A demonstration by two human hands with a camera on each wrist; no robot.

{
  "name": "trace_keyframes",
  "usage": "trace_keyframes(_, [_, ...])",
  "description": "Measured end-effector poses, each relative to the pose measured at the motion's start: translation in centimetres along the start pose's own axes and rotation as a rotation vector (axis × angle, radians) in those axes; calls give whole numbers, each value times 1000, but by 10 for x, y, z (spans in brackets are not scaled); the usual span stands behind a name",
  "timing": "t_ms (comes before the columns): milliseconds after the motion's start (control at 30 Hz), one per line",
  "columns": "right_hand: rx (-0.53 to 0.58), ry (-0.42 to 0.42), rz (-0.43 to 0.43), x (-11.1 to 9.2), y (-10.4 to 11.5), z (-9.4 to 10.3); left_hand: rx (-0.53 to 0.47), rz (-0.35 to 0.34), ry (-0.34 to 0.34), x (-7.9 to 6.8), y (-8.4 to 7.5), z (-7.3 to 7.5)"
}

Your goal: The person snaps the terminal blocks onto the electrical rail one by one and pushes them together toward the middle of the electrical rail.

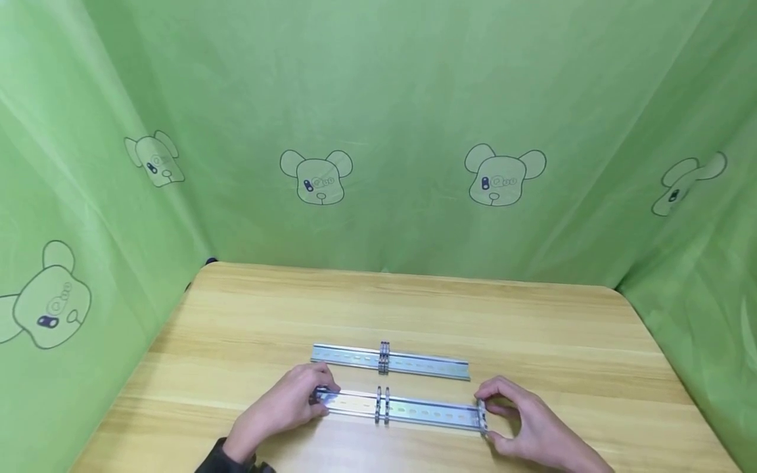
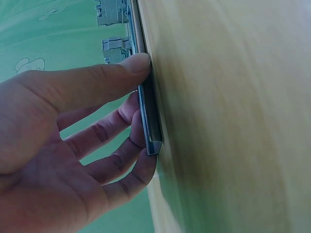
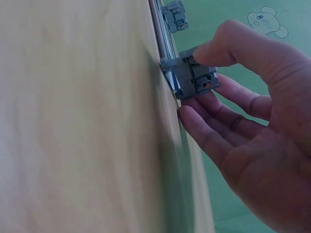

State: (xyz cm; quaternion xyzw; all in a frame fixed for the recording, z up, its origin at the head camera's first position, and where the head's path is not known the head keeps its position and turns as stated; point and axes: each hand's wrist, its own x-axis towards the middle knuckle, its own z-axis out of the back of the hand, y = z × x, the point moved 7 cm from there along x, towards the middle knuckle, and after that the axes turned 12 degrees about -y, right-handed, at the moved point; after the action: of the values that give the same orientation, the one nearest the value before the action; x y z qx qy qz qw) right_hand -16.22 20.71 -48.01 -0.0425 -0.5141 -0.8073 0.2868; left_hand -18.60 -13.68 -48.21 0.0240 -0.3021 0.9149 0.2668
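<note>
A slotted metal DIN rail (image 1: pixel 437 413) lies crosswise on the table near the person. My left hand (image 1: pixel 282 402) grips its left end, thumb on the near side and fingers along the far side and end, as the left wrist view shows. At the rail's right end, my right hand (image 1: pixel 535 424) pinches a grey terminal block (image 3: pixel 197 75) between thumb and fingers. That block sits at the rail's tip; whether it is fully seated I cannot tell. Two thin terminal blocks (image 1: pixel 387 405) stand near the rail's middle with a small gap between them.
Behind it, roughly parallel, lies a second DIN rail (image 1: pixel 428 366) carrying a tight cluster of terminal blocks (image 1: pixel 384 358). Both rest on a wooden table (image 1: pixel 236 315) with rounded far corners. Green curtains (image 1: pixel 390 98) printed with bear heads enclose the back and sides.
</note>
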Motion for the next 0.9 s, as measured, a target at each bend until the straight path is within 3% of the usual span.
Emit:
trace_keyframes(500, [125, -21, -1, 4, -5, -6, 2, 2, -1, -1, 0, 2])
trace_keyframes(600, [73, -32, 19, 9, -1, -11, 1, 2, -2, -1, 0, 2])
trace_keyframes(733, [-79, -60, 76, 15, 6, -20, 5, -1, -6, -1, 0, 1])
trace_keyframes(900, [-208, -66, 55, 22, 9, -33, 7, -2, 0, 0, -2, 1])
